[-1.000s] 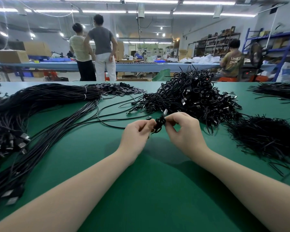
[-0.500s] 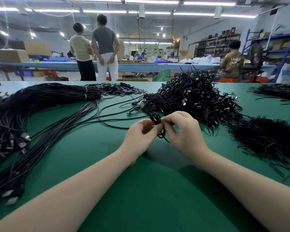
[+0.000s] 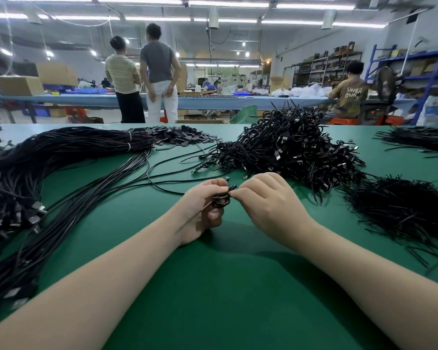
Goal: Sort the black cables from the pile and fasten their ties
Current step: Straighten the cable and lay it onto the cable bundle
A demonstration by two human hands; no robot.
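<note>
A small coiled black cable (image 3: 221,199) sits between my two hands just above the green table (image 3: 225,286). My left hand (image 3: 200,210) grips the coil with curled fingers. My right hand (image 3: 268,200) pinches the coil's upper end, where a thin black tie seems to wrap it; the tie itself is mostly hidden by my fingers. Behind my hands lies a big pile of coiled black cables (image 3: 288,152). A heap of loose black ties (image 3: 402,208) lies to the right.
Long straight black cables (image 3: 61,157) in a bundle sweep across the left of the table, plugs toward me. A heap of flat black pieces (image 3: 182,137) lies at the back. More cables (image 3: 420,140) sit far right. Three people stand or sit beyond the table.
The coil has dropped lower between my hands and sits more tightly in my left hand's fingers. My right hand has closed in on its upper end. The piles have not moved.
</note>
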